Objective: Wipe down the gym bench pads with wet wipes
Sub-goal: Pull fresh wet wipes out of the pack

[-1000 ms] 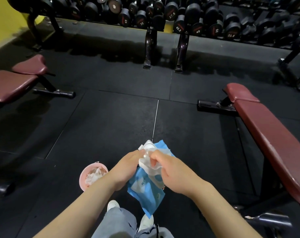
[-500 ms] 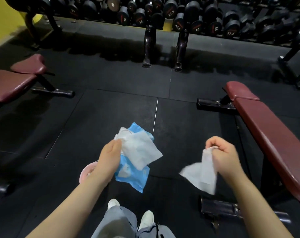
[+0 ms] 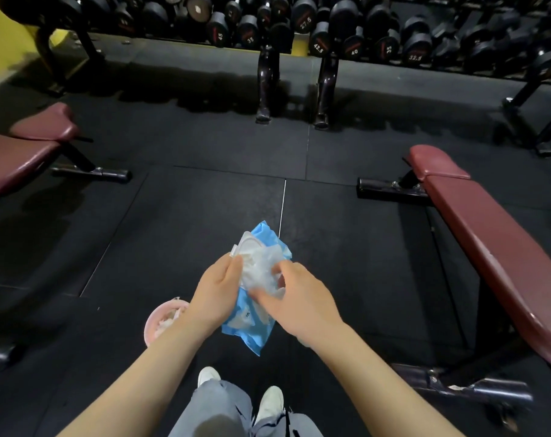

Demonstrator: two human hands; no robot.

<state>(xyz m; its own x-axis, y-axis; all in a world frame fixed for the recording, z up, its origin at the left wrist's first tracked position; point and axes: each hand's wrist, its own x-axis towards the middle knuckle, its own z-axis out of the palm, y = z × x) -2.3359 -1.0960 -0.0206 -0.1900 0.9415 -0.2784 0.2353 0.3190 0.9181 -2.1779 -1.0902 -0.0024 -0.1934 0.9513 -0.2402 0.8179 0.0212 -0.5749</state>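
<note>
My left hand (image 3: 214, 294) grips a blue wet wipes pack (image 3: 252, 332) in front of me, above the floor. The pack's clear lid (image 3: 249, 244) stands open at its top. My right hand (image 3: 299, 298) is at the pack's opening, its blurred fingers curled on the white wet wipe (image 3: 261, 275) bunched there. A long maroon bench pad (image 3: 494, 247) runs along my right side, with a smaller seat pad (image 3: 434, 162) at its far end. A second maroon bench (image 3: 19, 156) stands at the left.
A pink bin (image 3: 160, 320) with used white wipes sits on the black rubber floor by my left forearm. A dumbbell rack (image 3: 299, 23) lines the back, its legs (image 3: 267, 86) reaching onto the floor. The right bench's metal foot (image 3: 463, 392) lies near my shoes.
Half a second ago my right hand held a pulled-out wipe off to the right. It has come back to the pack, and both hands now meet at the opening.
</note>
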